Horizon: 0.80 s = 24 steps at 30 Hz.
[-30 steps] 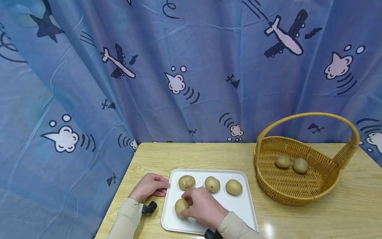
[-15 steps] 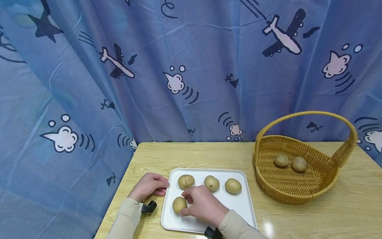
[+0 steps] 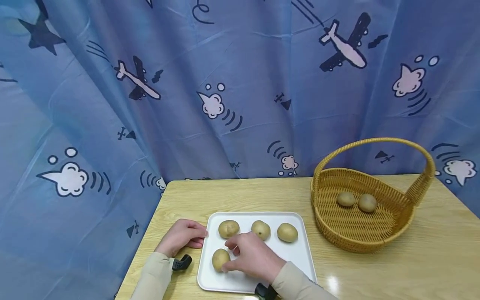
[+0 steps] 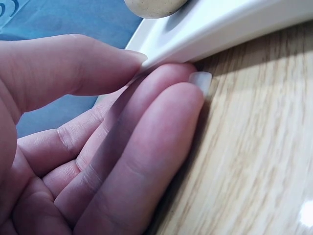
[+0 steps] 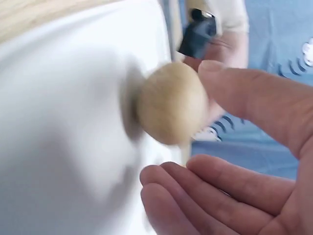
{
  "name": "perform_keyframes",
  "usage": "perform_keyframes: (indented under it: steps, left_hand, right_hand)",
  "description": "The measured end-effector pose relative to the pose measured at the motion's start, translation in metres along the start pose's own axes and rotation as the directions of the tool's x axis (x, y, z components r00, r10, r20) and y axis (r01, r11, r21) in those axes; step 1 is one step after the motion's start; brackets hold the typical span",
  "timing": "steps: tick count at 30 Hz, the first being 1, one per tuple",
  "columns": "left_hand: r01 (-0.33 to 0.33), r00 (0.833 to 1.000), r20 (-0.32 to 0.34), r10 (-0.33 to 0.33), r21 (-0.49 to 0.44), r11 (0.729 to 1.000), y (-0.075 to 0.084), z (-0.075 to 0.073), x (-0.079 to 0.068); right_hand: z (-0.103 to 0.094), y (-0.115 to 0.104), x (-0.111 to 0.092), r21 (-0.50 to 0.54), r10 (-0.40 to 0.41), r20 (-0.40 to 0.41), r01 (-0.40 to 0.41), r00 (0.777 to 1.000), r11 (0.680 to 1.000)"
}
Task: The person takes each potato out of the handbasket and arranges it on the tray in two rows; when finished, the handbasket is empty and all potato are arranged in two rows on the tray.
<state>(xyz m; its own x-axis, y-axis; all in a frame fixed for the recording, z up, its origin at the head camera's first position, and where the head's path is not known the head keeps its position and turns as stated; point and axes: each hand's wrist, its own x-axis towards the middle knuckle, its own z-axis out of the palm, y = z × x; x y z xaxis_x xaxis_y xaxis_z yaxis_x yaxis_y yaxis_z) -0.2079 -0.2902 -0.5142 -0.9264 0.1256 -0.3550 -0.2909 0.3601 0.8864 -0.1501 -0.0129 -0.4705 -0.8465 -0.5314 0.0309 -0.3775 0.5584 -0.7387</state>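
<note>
A white tray (image 3: 297, 259) lies on the wooden table with several potatoes on it. My left hand (image 3: 182, 236) pinches the tray's left rim (image 4: 220, 24), thumb on top and fingers (image 4: 146, 142) underneath. My right hand (image 3: 252, 257) hovers over the tray's front left, beside a potato (image 3: 219, 259). In the right wrist view that potato (image 5: 171, 103) rests on the tray (image 5: 58, 122), with the thumb (image 5: 244, 93) close above it and the other fingers spread below, apart from it. Three more potatoes (image 3: 228, 228) (image 3: 261, 229) (image 3: 287, 232) line the tray's far side.
A wicker basket (image 3: 375, 238) with a hoop handle stands at the right and holds two potatoes (image 3: 346, 199) (image 3: 367, 203). A blue curtain (image 3: 240, 104) hangs right behind the table (image 3: 412, 266). The table's left edge runs just left of my left hand.
My right hand's fingers have loosened and drawn slightly right off the front-left potato, which now lies more exposed on the tray. My left hand stays on the rim.
</note>
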Motion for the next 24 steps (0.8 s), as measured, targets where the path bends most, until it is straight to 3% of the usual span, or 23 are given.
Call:
perform_keyframes:
  steps: [4, 11, 18, 24]
  left_hand:
    - [0.004, 1.0, 0.008, -0.004, 0.006, 1.0, -0.001, 0.001, -0.001]
    - [0.006, 1.0, 0.016, -0.007, 0.024, 1.0, -0.001, 0.001, -0.004]
    - [-0.002, 0.999, 0.036, 0.001, 0.026, 1.0, -0.003, -0.001, -0.008]
    - [-0.014, 0.999, 0.051, 0.013, 0.022, 1.0, -0.002, 0.002, -0.006]
  right_hand:
    - [-0.032, 0.008, -0.021, -0.013, 0.011, -0.049, -0.012, 0.999, 1.0]
    - [-0.122, 0.042, -0.082, -0.088, 0.048, -0.169, -0.063, 0.985, 0.994]
    - [-0.204, 0.098, -0.127, -0.196, 0.109, -0.286, -0.17, 0.952, 0.966]
    - [-0.25, 0.156, -0.143, -0.259, 0.152, -0.356, -0.253, 0.922, 0.932]
